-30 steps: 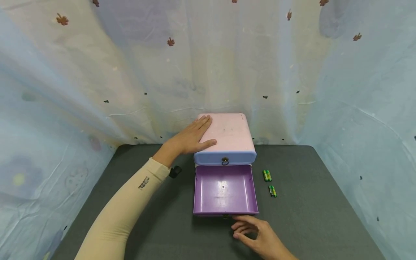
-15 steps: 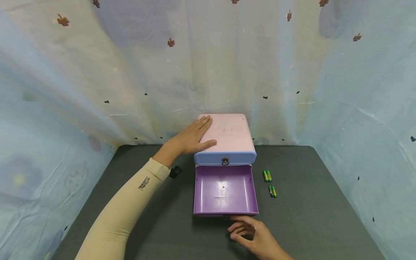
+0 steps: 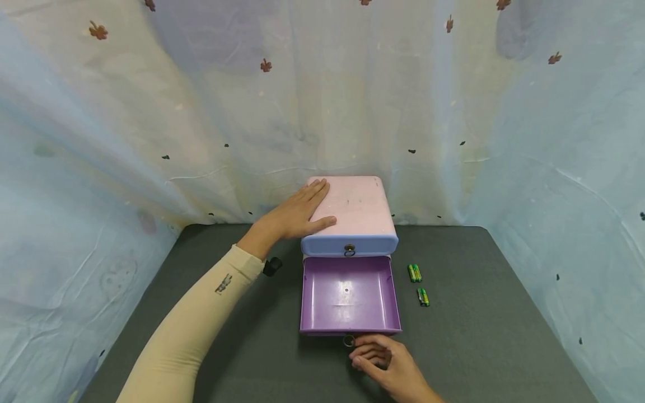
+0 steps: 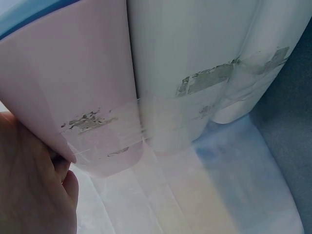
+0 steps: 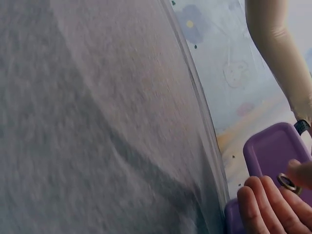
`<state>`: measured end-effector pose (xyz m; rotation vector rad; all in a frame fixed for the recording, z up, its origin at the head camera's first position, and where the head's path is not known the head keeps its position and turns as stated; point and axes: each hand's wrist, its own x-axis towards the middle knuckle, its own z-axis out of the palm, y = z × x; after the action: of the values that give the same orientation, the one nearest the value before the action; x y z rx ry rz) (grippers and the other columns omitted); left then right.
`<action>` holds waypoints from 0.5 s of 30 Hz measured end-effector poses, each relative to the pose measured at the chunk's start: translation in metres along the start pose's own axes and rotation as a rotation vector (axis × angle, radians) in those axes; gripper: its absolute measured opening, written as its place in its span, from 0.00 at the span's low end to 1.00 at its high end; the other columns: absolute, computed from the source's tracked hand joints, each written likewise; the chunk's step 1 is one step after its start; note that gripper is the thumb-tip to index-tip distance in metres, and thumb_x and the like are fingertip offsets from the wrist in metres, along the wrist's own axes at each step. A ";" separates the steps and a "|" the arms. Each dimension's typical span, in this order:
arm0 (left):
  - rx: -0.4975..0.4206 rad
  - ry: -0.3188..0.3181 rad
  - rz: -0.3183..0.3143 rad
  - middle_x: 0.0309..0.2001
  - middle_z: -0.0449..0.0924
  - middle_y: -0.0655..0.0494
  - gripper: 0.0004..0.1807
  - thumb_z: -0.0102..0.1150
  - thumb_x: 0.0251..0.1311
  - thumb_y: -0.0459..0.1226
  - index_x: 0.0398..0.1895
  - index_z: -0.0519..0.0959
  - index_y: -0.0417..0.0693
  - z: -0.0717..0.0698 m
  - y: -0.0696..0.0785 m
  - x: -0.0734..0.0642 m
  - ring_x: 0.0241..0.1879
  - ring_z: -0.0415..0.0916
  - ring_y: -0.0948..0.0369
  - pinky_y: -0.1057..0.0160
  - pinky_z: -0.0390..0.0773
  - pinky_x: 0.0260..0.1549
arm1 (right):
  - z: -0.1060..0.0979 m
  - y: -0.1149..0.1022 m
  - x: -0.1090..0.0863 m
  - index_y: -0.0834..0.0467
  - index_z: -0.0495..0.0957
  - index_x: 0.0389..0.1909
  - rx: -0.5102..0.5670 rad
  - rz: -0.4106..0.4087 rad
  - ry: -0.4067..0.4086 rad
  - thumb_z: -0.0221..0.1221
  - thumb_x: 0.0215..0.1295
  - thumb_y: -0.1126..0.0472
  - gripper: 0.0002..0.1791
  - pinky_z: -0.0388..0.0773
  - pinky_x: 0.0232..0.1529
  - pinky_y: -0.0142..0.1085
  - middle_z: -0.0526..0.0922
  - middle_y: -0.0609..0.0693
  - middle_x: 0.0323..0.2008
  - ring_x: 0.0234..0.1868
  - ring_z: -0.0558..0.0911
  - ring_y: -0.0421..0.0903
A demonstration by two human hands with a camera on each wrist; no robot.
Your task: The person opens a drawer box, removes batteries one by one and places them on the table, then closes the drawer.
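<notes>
A small drawer cabinet (image 3: 350, 204) with a pink top stands at the back of the table. Its blue upper drawer (image 3: 325, 245) is closed, while the purple lower drawer (image 3: 327, 296) is pulled out with nothing inside. My left hand (image 3: 297, 212) rests flat on the left part of the pink top, fingers spread. At the front of the purple drawer my right hand (image 3: 388, 364) is loosely bent, its index fingertip right at the ring pull (image 3: 349, 341). The right wrist view shows that ring (image 5: 288, 183) beside the fingertip, the other fingers (image 5: 265, 204) below.
Two pairs of green batteries, an upper pair (image 3: 414, 272) and a lower pair (image 3: 423, 296), lie on the dark table (image 3: 478, 336) right of the drawer. A patterned curtain (image 3: 342, 101) surrounds the table at the back and sides.
My right hand has shifted slightly left along the drawer front, and the ring pull now sticks out into view. The left hand and both drawers have not moved.
</notes>
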<state>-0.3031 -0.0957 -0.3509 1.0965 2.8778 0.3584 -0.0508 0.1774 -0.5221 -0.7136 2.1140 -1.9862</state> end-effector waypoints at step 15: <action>-0.003 0.009 0.003 0.89 0.30 0.51 0.53 0.40 0.79 0.68 0.89 0.35 0.46 0.000 0.000 -0.001 0.87 0.26 0.56 0.56 0.32 0.84 | 0.011 0.004 0.007 0.82 0.79 0.49 0.176 0.140 0.115 0.62 0.77 0.69 0.15 0.91 0.42 0.49 0.89 0.71 0.39 0.37 0.93 0.47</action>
<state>-0.3028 -0.0963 -0.3512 1.1024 2.8823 0.3688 -0.0528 0.1644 -0.5256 -0.4192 1.9558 -2.1478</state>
